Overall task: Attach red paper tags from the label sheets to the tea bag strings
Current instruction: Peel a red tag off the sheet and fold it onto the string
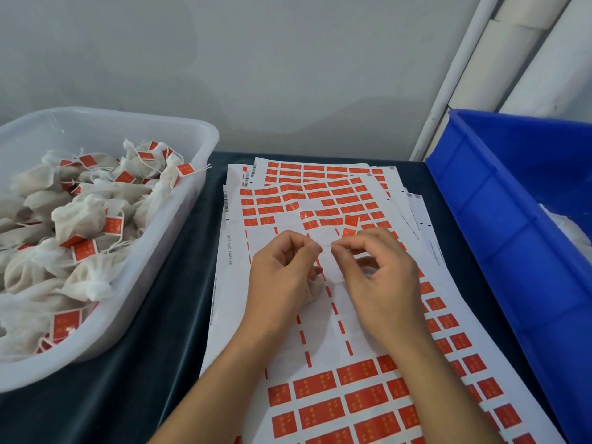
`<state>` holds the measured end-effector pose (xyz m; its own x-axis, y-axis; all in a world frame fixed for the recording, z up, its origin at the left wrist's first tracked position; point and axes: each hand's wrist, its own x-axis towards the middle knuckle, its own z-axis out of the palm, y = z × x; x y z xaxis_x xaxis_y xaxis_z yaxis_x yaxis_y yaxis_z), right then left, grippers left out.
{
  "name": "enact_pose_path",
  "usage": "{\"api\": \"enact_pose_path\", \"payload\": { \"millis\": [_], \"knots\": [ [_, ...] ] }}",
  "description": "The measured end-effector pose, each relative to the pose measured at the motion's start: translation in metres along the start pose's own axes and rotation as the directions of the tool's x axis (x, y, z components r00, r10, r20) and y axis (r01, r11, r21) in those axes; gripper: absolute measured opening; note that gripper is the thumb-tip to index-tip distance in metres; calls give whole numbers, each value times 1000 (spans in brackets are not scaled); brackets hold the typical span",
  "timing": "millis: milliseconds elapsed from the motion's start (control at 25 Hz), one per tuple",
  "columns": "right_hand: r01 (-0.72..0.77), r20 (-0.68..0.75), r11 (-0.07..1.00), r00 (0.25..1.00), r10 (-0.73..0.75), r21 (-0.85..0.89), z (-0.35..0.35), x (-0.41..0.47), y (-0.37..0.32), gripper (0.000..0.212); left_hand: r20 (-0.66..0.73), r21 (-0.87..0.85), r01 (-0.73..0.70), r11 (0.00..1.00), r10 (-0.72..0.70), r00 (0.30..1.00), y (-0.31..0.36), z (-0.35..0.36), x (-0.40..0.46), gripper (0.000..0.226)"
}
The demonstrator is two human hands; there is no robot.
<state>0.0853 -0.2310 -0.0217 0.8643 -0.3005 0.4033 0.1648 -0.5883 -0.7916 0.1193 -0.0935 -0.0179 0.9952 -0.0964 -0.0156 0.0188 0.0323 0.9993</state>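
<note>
Both hands work close together above the label sheets [320, 315], which lie fanned in a loose stack on the dark worktop [153, 347]. The left hand [282, 270] has its fingers curled, thumb and forefinger pinching one end of a thin white string [326, 247]; the right hand [374, 270] pinches the other end in the same grip, so the short length of string runs taut between the two sets of fingertips. A white tea bag [312, 290] shows just below the left hand, partly hidden under its curled fingers and resting on the top sheet. Just above the right fingertips a red tag [349, 226] stands up from the sheet, folded over on itself; whether the string already touches it cannot be told. The top sheet has a bare white patch in its middle where tags are gone, with red tags left in rows at the near and far ends and along the right edge. To the left, a translucent white bin [198, 200] holds a heap of tea bags with red tags on their strings. To the right stands a blue crate [499, 219], with something white showing inside it near its right edge.
</note>
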Motion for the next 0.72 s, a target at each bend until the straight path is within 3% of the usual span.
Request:
{"api": "enact_pose_path", "payload": {
  "millis": [280, 440, 600, 720],
  "knots": [
    [4, -25, 994, 1000, -7, -108, -6, 3, 5, 9, 10, 41, 6, 999, -6, 1000, 2, 1, -1, 22],
    [-143, -125, 985, 980, 154, 93, -11, 5, 3, 17, -22, -58, 77, 995, -79, 997, 6, -2, 1, 27],
    [-243, -191, 933, 935, 298, 267, -16, 9, 2, 4, -28, -104, 100, 989, -104, 994, 7, -3, 1, 28],
    [-284, -163, 877, 915, 369, 387, -19, 10, 2, 19, -25, -67, 100, 993, -102, 994, 7, -2, 1, 27]
  ]
}}
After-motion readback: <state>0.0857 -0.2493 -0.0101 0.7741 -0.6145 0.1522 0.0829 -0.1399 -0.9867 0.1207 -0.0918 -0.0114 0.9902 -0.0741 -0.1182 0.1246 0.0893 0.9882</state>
